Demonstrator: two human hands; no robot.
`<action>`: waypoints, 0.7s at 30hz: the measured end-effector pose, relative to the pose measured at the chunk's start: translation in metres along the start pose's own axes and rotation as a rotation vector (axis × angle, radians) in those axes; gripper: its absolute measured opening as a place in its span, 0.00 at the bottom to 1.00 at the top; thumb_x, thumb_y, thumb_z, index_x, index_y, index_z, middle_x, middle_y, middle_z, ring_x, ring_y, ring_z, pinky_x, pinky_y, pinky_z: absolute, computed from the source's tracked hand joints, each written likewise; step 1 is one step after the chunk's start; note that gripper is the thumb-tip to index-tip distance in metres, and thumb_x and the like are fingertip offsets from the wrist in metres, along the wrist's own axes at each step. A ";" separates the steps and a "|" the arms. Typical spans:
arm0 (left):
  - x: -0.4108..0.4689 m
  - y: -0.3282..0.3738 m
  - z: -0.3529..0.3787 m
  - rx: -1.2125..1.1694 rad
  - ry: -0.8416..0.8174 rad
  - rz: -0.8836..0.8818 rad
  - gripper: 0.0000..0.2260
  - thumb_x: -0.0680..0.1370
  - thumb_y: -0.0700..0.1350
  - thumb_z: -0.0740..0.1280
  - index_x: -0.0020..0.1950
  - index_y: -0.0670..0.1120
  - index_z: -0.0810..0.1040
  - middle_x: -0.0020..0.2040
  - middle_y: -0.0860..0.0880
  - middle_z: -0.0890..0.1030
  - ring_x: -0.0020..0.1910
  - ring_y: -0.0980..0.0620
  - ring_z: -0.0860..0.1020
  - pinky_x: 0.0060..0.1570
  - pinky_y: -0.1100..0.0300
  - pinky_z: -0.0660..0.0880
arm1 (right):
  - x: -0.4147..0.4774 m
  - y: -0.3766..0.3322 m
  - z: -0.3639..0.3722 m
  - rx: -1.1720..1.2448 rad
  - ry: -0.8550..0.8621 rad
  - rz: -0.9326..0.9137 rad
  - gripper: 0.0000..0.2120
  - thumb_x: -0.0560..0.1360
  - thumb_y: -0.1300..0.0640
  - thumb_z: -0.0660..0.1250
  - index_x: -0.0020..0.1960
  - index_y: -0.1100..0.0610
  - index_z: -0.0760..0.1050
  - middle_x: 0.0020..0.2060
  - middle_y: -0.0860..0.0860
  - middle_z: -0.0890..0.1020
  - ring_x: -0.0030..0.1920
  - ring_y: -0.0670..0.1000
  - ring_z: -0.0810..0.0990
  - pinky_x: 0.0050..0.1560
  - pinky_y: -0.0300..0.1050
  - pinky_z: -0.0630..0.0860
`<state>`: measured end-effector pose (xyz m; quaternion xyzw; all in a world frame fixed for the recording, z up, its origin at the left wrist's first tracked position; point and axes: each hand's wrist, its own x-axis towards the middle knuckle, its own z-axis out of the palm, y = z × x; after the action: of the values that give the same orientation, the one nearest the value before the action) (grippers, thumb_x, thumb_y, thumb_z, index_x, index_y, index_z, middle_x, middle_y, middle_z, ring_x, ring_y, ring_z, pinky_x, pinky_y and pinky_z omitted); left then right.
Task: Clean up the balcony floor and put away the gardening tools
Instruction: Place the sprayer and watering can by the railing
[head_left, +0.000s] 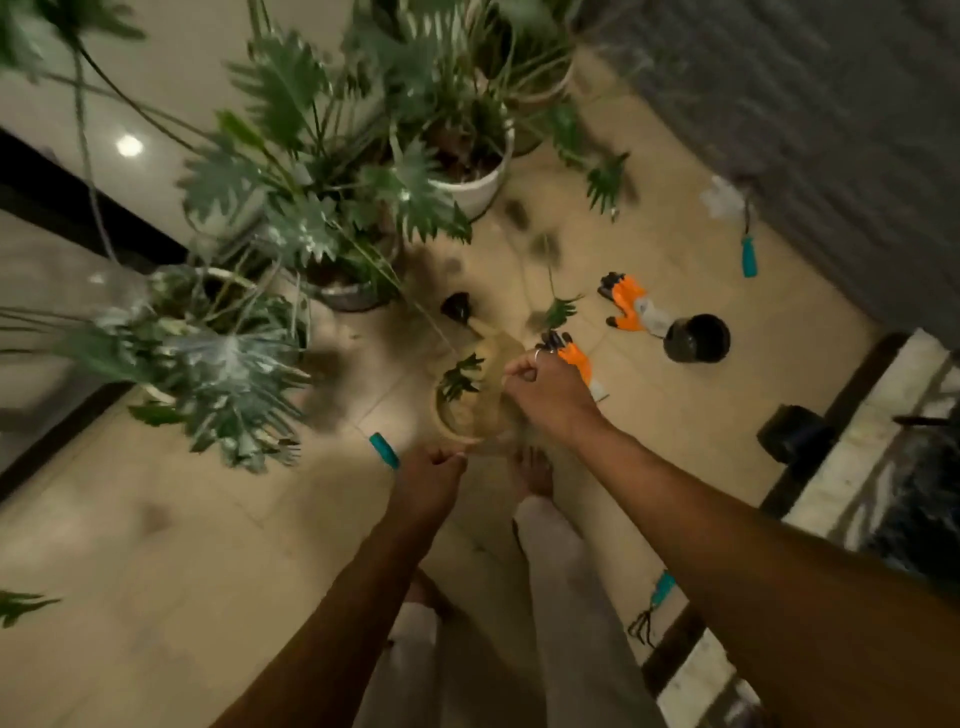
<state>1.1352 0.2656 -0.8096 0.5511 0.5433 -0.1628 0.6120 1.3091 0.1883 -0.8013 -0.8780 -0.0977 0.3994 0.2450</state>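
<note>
A person stands over a balcony floor (156, 571), holding a tan container (467, 415) by its rim with 2 hands.

The left hand (431, 470) curls over the near rim and the right hand (545, 387) is clenched on the far rim. Blur hides whether the container is a bag or a pot; a green leaf cutting (460, 376) lies in its open mouth. A teal-handled tool (384, 450) sits just left of the left hand; whether it is held I cannot tell. 1 orange glove (576, 358) lies just beyond the right hand, with a second orange glove (623, 304) and a black pot (696, 338) further right. Dark soil smudges (545, 247) lie beyond. The step likely goes best with the mouth kept level and wide and both grips even, so debris stays inside.
</note>
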 end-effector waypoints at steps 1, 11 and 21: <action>0.041 -0.018 0.008 -0.012 0.010 -0.055 0.09 0.82 0.44 0.66 0.43 0.45 0.80 0.36 0.46 0.78 0.38 0.46 0.77 0.42 0.51 0.76 | 0.041 0.014 0.016 -0.039 -0.002 -0.001 0.04 0.76 0.52 0.65 0.45 0.46 0.78 0.49 0.48 0.84 0.52 0.51 0.82 0.54 0.47 0.79; 0.309 -0.081 0.078 0.031 0.025 -0.186 0.07 0.84 0.44 0.64 0.59 0.42 0.75 0.51 0.44 0.76 0.48 0.49 0.73 0.50 0.55 0.75 | 0.293 0.105 0.108 -0.292 -0.085 -0.076 0.22 0.78 0.49 0.66 0.69 0.56 0.74 0.66 0.56 0.77 0.66 0.57 0.76 0.64 0.48 0.73; 0.395 -0.150 0.080 -0.156 -0.008 -0.369 0.08 0.84 0.42 0.64 0.62 0.42 0.75 0.48 0.46 0.77 0.44 0.50 0.78 0.32 0.64 0.77 | 0.378 0.129 0.133 -0.142 -0.257 0.181 0.34 0.77 0.48 0.70 0.78 0.57 0.63 0.70 0.57 0.74 0.61 0.58 0.76 0.52 0.46 0.70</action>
<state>1.1951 0.3042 -1.2332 0.3923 0.6437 -0.2319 0.6148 1.4567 0.2625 -1.1885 -0.8401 -0.0767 0.5209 0.1308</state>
